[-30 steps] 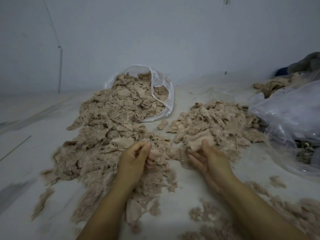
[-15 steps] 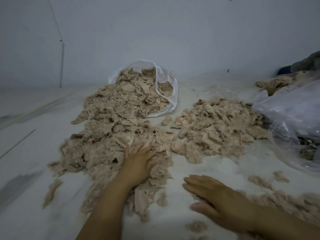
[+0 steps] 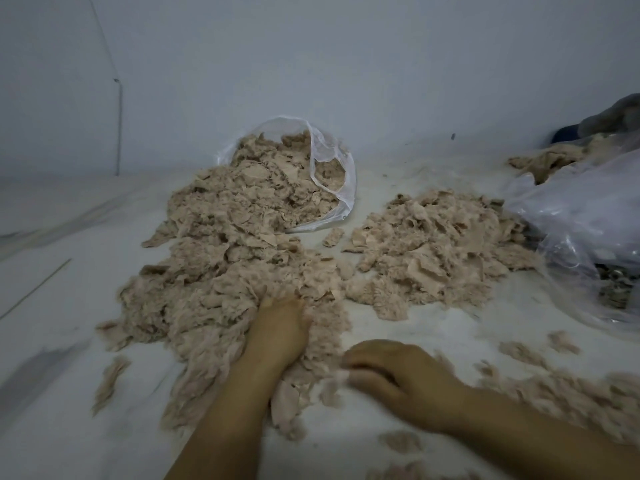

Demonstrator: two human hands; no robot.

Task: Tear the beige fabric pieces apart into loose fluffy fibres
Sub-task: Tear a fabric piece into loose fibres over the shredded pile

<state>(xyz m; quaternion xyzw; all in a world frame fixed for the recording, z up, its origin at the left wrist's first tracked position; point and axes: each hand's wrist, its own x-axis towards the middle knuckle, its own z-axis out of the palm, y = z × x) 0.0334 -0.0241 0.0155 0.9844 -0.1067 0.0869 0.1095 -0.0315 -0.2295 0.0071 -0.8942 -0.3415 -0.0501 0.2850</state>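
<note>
A big heap of beige fabric pieces spills forward from an open clear plastic bag. My left hand lies on the heap's near edge, its fingers dug down into the fabric with the tips hidden. My right hand is blurred, just right of my left wrist. Its fingers are curled, and the tips meet a tuft of fabric at the heap's near end. A second heap of beige pieces lies to the right, apart from both hands.
Loose fluffy fibres are scattered at the lower right. A crumpled clear plastic bag lies at the right edge, with more beige fabric behind it. The white floor meets a pale wall at the back.
My right hand left the right heap, drew back toward me, then swung left and curled its fingers at the near tuft. My left hand pushed its fingers deeper into the heap.
</note>
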